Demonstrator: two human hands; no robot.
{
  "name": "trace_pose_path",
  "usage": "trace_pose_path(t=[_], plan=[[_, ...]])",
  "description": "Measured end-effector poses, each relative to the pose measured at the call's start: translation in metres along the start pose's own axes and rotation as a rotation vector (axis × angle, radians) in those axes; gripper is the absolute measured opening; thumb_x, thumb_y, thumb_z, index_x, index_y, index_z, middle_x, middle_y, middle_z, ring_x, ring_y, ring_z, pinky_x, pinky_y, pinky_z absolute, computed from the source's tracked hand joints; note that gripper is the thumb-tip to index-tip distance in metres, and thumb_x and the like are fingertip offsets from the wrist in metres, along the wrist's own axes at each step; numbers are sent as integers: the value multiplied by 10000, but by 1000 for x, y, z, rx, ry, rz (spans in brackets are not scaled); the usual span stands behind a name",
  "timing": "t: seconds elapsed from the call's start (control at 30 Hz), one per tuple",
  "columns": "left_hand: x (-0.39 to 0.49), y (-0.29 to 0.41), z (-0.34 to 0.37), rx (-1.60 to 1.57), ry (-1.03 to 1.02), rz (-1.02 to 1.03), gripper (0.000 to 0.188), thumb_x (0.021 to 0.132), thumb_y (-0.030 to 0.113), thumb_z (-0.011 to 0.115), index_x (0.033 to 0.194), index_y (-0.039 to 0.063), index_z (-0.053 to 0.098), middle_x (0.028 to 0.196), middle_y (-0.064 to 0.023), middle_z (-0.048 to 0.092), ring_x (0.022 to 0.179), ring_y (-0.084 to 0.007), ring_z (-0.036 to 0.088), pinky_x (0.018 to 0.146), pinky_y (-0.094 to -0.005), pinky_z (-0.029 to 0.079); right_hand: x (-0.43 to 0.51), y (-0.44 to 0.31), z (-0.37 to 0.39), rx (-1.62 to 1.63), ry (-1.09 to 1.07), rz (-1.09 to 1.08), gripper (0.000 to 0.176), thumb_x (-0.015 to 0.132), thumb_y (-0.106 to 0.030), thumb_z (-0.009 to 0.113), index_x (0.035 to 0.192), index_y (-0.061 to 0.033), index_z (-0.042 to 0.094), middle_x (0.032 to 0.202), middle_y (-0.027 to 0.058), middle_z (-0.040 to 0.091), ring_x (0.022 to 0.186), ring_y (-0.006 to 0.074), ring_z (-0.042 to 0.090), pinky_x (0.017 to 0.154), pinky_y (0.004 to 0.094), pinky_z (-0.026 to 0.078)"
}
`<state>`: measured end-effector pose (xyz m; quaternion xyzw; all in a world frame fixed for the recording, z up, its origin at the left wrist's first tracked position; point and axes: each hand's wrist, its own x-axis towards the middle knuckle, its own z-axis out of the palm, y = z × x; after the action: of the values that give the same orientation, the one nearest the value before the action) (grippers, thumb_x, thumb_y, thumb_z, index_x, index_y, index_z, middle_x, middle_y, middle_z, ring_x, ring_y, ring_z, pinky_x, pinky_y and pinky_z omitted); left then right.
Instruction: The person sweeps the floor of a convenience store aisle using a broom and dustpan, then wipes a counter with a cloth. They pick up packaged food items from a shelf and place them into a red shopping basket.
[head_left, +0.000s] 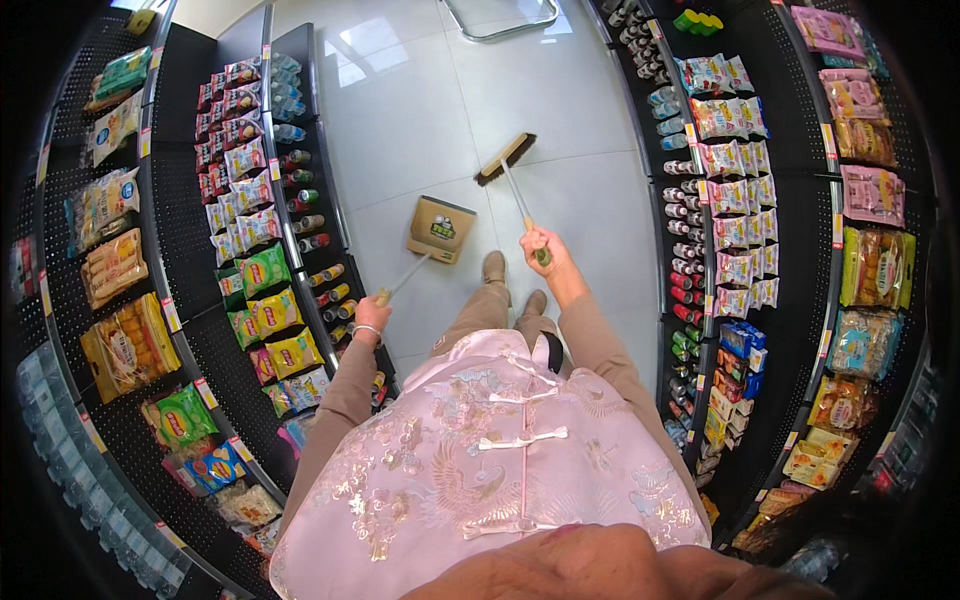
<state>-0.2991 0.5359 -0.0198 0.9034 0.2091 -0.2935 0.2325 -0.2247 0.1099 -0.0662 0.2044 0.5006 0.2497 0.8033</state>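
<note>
My right hand (541, 251) is closed around the handle of a broom (507, 159). The broom's beige head with dark bristles rests on the pale tiled floor, ahead of my shoes and tilted across the aisle. With my left hand (373, 315), a bracelet on its wrist, I grip the upper end of a long-handled dustpan (442, 229). The tan dustpan bears a printed design and lies to the left of the broom head, apart from it. Whether the dustpan holds anything is not visible.
Black shelves (319, 180) with snack bags, bottles and cans line my left side. More stocked shelves (645, 172) run along my right. At the far end of the aisle a curved metal tube frame (504, 36) stands on the floor. My shoes (494, 268) are just behind the dustpan and broom.
</note>
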Motion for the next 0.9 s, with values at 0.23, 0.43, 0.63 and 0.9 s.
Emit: trace_pose_path(t=[0.23, 0.43, 0.63, 0.9], plan=[[-1, -7, 15, 9, -34, 4, 370, 708, 231, 731, 1007, 16, 690, 890, -203, 686, 865, -370, 653, 794, -412, 516, -85, -10, -50, -68, -213, -139, 387, 1008, -239, 435, 656, -125, 322, 569, -46, 293, 408, 50, 269, 366, 190, 308], [-4, -4, 14, -327, -245, -141, 262, 770, 242, 726, 889, 22, 649, 646, -90, 611, 524, -205, 589, 488, -344, 467, -205, 0, -133, -52, -60, -278, 414, 1003, -326, 459, 661, -126, 341, 571, -44, 320, 416, 41, 292, 362, 177, 298], [-11, 11, 14, -619, -413, -313, 190, 818, 176, 693, 773, 55, 554, 542, -18, 498, 383, -130, 459, 341, -294, 320, -261, -27, -192, 5, 133, -470, 369, 1000, -276, 403, 671, -117, 360, 535, -27, 344, 426, 78, 338, 389, 225, 351], [-29, 51, 26, -524, -256, -282, 141, 794, 123, 666, 751, 18, 582, 524, -21, 498, 367, -132, 445, 338, -300, 315, -163, -154, -119, -230, 213, -685, 267, 827, -50, 430, 578, -112, 357, 531, 22, 409, 469, 148, 422, 455, 262, 435]])
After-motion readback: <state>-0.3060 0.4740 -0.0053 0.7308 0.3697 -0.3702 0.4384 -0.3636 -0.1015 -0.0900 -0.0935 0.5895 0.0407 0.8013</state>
